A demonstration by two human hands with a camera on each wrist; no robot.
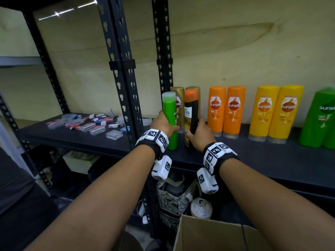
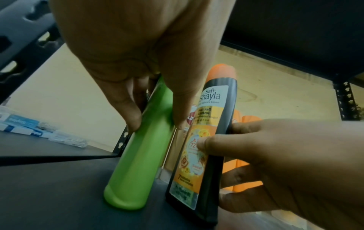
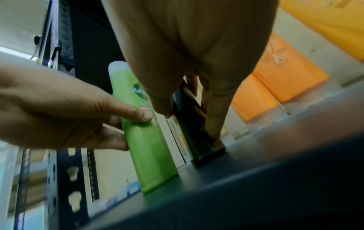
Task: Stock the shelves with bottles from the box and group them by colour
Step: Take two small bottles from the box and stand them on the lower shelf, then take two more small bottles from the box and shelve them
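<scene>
My left hand [image 1: 164,125] grips a slim green bottle [image 1: 171,113] that stands upright on the black shelf [image 1: 253,156] beside the rack post. Its thumb and fingers wrap the green bottle [image 2: 141,155] at mid height. My right hand [image 1: 200,134] grips a black bottle with an orange cap [image 1: 190,109], base on the shelf just right of the green one. The black bottle [image 2: 206,140] carries a yellow label. In the right wrist view the green bottle [image 3: 145,140] and the black bottle [image 3: 195,140] stand side by side, both held.
Two gold bottles [image 1: 178,98] stand behind the held pair. To the right stand two orange bottles [image 1: 225,109], two yellow bottles [image 1: 275,111] and large green bottles [image 1: 320,120]. Small stationery boxes [image 1: 87,124] litter the left shelf. A cardboard box [image 1: 213,232] sits below.
</scene>
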